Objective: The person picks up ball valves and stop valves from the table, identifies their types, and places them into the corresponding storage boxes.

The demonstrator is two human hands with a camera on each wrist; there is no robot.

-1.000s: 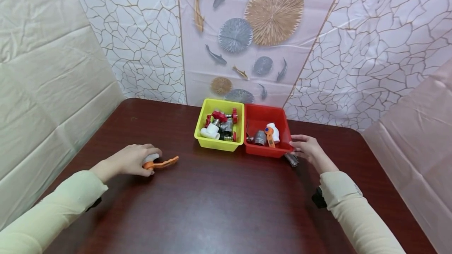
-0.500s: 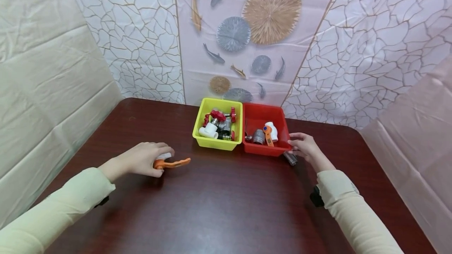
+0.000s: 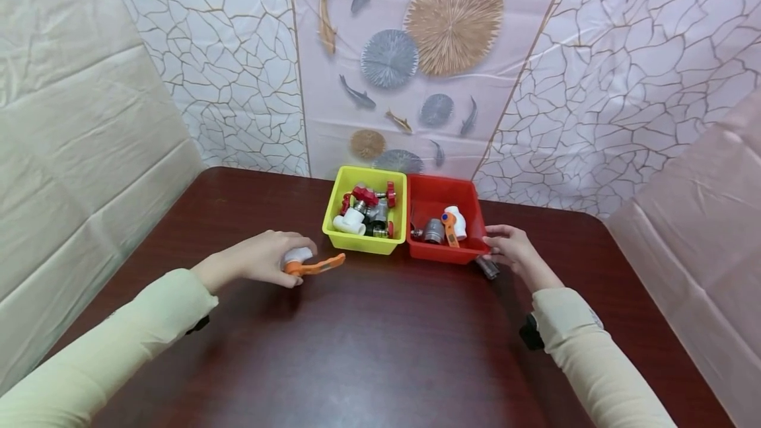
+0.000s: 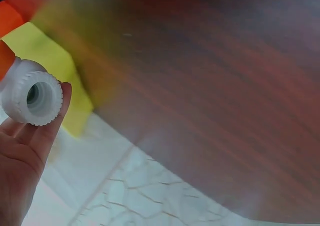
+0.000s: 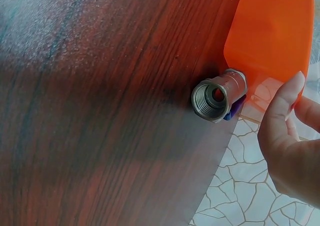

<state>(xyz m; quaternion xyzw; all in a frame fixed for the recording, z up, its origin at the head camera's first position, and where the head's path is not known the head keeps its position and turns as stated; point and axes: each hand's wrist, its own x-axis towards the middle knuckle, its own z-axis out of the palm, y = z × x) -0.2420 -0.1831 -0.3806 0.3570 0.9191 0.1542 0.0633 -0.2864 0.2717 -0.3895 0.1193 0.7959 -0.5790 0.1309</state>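
Observation:
My left hand (image 3: 267, 257) grips a white plastic ball valve (image 3: 298, 256) with an orange lever handle (image 3: 324, 265) pointing right, above the table left of the yellow bin (image 3: 359, 243). In the left wrist view the valve's round ribbed socket end (image 4: 42, 98) faces the camera. My right hand (image 3: 514, 249) pinches the right wall of the red bin (image 3: 442, 254) between thumb and fingers. Beside that bin's front right corner, a metal valve (image 5: 220, 95) with a threaded opening lies on the table; part of it is hidden.
Inside the red bin lie a white valve with an orange handle (image 3: 456, 223) and a grey metal fitting (image 3: 434, 231). The yellow bin, touching it, holds several red-handled valves (image 3: 364, 195) and a white elbow fitting (image 3: 351, 222). A patterned cloth wall (image 3: 238, 71) stands behind the table (image 3: 368, 335).
My left hand has moved right and slightly away from me with the white ball valve, closer to the yellow bin. My right hand stays at the red bin's wall.

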